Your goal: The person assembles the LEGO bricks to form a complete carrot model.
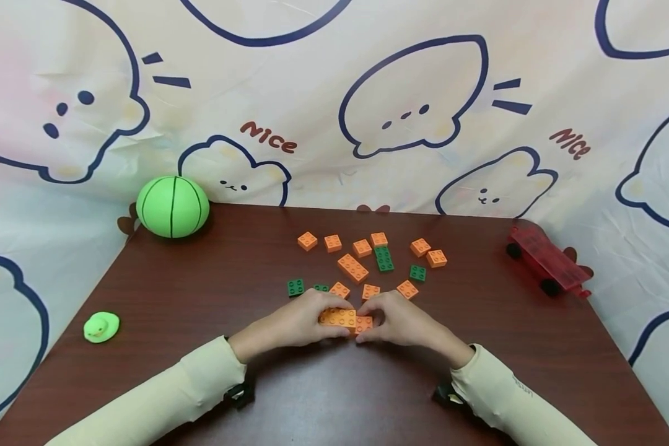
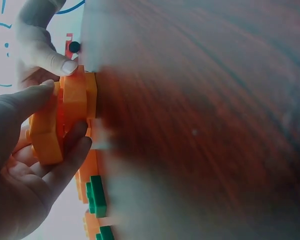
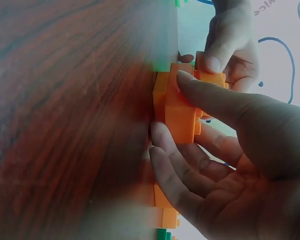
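Observation:
Near the middle of the table, my left hand point(image 1: 303, 319) grips a long orange toy brick point(image 1: 339, 318) between thumb and fingers, studs upward. Beside and just below it, my right hand point(image 1: 398, 319) pinches another orange brick point(image 1: 363, 324). The left wrist view shows the left hand's brick point(image 2: 47, 130) overlapping the top of the right hand's brick point(image 2: 75, 95); whether they are locked together I cannot tell. Lower still, a further orange piece point(image 3: 160, 95) shows under the right hand's brick in the right wrist view, partly hidden.
Beyond the hands lie several loose orange bricks point(image 1: 353, 267) and green bricks point(image 1: 384, 258). A green ball point(image 1: 173, 207) sits at the back left, a green toy duck point(image 1: 101, 327) at the left edge. A red toy car point(image 1: 549, 261) stands at the right.

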Demonstrator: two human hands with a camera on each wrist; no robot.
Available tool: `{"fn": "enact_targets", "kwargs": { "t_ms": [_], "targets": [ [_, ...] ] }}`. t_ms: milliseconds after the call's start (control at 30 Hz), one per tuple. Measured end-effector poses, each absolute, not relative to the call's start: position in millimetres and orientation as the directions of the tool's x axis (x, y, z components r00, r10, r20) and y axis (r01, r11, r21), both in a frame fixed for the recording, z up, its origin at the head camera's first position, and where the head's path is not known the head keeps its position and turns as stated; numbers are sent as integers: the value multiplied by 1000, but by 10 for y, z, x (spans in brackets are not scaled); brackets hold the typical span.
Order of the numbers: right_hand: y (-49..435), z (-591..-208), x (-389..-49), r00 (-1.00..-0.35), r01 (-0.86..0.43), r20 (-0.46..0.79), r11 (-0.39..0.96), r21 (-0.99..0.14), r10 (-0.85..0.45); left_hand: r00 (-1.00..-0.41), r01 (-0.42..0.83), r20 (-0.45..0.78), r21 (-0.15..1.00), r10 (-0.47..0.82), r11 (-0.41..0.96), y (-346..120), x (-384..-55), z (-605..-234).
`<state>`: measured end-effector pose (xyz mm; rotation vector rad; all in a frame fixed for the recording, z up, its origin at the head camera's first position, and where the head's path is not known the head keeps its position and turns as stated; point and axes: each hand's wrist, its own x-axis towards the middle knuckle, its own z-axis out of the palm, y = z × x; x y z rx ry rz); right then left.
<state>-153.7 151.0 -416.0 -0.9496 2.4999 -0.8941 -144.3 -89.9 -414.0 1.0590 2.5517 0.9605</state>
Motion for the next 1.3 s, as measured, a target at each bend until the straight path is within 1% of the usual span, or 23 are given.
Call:
{"fn": "enact_targets", "kwargs": {
  "t_ms": [267,500,967,1067,1200,1300],
  "targets": [
    [1514,-4172,-1551,-729,-458,-88,579,-674,-679,-739,500,53,711,672,494,-919,-1435,-4187],
    [1488,-4197,-1563,-717,-457,-95,568,-684,-690,-757,438,20,758,653,484,-937,-1426,-4191],
    [1511,-4174,-1587,-713,-457,-101,569,-683,-694,-727,452,2,754,686,477,-894,-1487,-4172],
    [1511,-4167,-1595,-716,-446,-107,569,-690,-690,-734,443,2,759,679,477,-889,-1483,-4171],
    [1516,-4164,-1599,-722,-432,-111,569,-700,-683,-752,445,38,766,658,464,-887,-1443,-4196],
    [1521,-4172,-1594,-724,-429,-111,570,-701,-681,-755,462,75,765,652,448,-881,-1410,-4230]
  ]
}}
